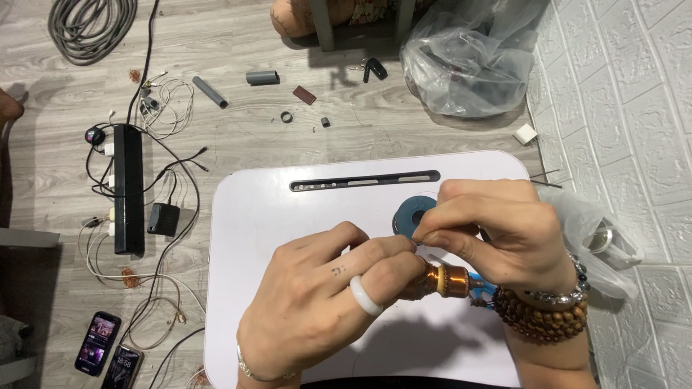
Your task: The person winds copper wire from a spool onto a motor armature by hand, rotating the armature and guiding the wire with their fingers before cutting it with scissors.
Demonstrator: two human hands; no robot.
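Observation:
My left hand (324, 295), wearing a white ring, grips one end of a small copper wire coil (443, 279) wound on a spool, held just above the white lap table (252, 216). My right hand (490, 230), with bead bracelets on its wrist, pinches something very thin right above the coil; the strand itself is too fine to make out. A blue round spool (409, 214) lies on the table behind my right fingers, partly hidden by them.
A black power strip (128, 187) with tangled cables lies on the wooden floor at left, with two phones (108, 346) below it. Grey tube pieces (210, 92), small rings and a clear plastic bag (468, 57) lie beyond the table. A white brick-pattern wall stands at right.

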